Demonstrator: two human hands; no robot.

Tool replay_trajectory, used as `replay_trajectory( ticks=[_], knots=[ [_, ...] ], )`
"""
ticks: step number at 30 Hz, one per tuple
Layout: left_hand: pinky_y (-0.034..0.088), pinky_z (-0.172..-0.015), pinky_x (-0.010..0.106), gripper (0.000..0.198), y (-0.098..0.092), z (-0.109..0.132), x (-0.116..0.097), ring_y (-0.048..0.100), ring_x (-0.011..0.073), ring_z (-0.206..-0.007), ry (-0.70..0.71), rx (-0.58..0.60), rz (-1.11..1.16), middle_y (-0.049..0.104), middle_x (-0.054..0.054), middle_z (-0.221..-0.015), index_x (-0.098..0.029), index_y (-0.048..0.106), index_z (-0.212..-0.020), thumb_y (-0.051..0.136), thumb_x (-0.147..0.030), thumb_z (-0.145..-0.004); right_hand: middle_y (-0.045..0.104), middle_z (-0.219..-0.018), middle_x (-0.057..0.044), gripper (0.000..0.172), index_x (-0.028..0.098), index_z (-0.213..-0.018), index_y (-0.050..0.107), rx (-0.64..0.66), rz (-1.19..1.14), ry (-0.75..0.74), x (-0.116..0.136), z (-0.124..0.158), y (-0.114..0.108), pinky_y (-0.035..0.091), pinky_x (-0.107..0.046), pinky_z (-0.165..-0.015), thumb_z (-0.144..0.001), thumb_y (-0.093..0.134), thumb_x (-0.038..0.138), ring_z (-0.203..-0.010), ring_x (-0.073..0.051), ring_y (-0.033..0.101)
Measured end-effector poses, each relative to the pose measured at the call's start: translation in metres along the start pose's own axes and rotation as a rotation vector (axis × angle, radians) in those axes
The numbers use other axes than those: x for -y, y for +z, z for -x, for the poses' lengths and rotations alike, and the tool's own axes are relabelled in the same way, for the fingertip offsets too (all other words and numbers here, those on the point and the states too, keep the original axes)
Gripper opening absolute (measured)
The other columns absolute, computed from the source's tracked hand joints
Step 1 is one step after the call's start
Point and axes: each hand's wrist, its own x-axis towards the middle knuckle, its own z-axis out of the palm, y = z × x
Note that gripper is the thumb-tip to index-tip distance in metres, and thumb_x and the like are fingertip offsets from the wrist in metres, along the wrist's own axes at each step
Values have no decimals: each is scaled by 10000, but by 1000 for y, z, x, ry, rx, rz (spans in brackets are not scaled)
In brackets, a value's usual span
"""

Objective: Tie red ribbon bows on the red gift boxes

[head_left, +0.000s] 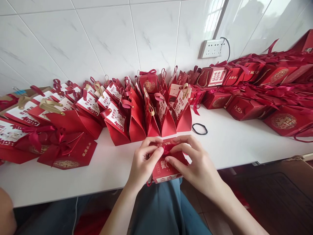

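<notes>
A small red gift box [164, 169] with gold characters rests at the near edge of the white table [234, 143], partly over my lap. Both hands sit on top of it. My left hand [144, 160] pinches the dark red ribbon [167, 149] at the box's top from the left. From the right, my right hand [195, 163] has its fingers curled and its thumb and forefinger on the same ribbon. The ribbon's knot is mostly hidden under my fingers.
Many red gift bags and boxes with ribbons [137, 107] crowd the back of the table, stacked higher at the right [269, 88]. A black hair tie [200, 129] lies behind my hands. A wall socket [212, 48] is on the tiled wall. Another person's skin shows at bottom left [6, 212].
</notes>
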Motion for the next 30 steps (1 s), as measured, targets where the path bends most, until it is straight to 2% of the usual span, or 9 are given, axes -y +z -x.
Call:
replay_trajectory(
  ticks=[4,7,9,13,15,19,24,30],
  knots=[
    [468,-855,248,359,-3,4,-2,606,178,-990,47,-2,-79,622,51,-1130,-179,649,-662,538,-398,-924,586,-1027,-89,70,189,-847,627,29,-34,32,-1,0,0,499,-449,-857,-908,594,180,-1003,-245,604],
    [475,-853,279,330,-4,9,-2,610,187,-1002,127,-65,-198,625,60,-1123,-187,654,-756,475,-370,-964,579,-1058,-89,101,196,-832,608,113,-113,77,0,-2,-5,507,-402,-886,-918,564,164,-1034,-224,594],
    [461,-869,302,269,-3,13,0,605,188,-1006,234,-145,-353,625,53,-1079,-198,659,-796,480,-304,-967,573,-1095,-91,105,200,-823,599,180,-146,108,0,-4,-10,512,-379,-893,-917,567,165,-1046,-215,595],
    [413,-891,319,102,0,21,0,579,162,-940,497,-384,-692,574,20,-987,-225,652,-846,586,-183,-912,565,-1163,-92,117,207,-799,594,269,-134,133,-1,-7,-21,515,-374,-912,-911,588,172,-1072,-218,608],
    [440,-845,270,89,2,26,-2,572,123,-876,551,-400,-726,532,11,-971,-223,630,-901,601,-139,-899,561,-1181,-90,127,209,-799,592,301,-113,131,-2,-7,-25,523,-356,-901,-917,576,164,-1077,-212,613],
    [465,-719,174,109,3,36,-7,561,67,-766,516,-376,-687,498,-4,-926,-203,581,-904,600,-97,-891,552,-1186,-96,136,206,-811,597,363,-73,104,-4,-9,-32,529,-335,-900,-926,544,157,-1086,-206,614],
    [476,-713,179,135,2,38,-1,584,92,-794,363,-358,-587,535,-7,-850,-202,545,-779,574,-132,-891,563,-1191,-105,163,207,-781,579,432,-55,112,-7,-14,-38,544,-369,-894,-931,520,189,-1152,-244,584],
    [492,-769,228,168,2,37,5,608,131,-874,254,-394,-508,581,17,-891,-206,540,-724,550,-196,-891,578,-1131,-100,187,208,-766,517,464,-36,90,-14,-17,-46,569,-352,-798,-929,459,137,-959,-203,648]
  ],
)
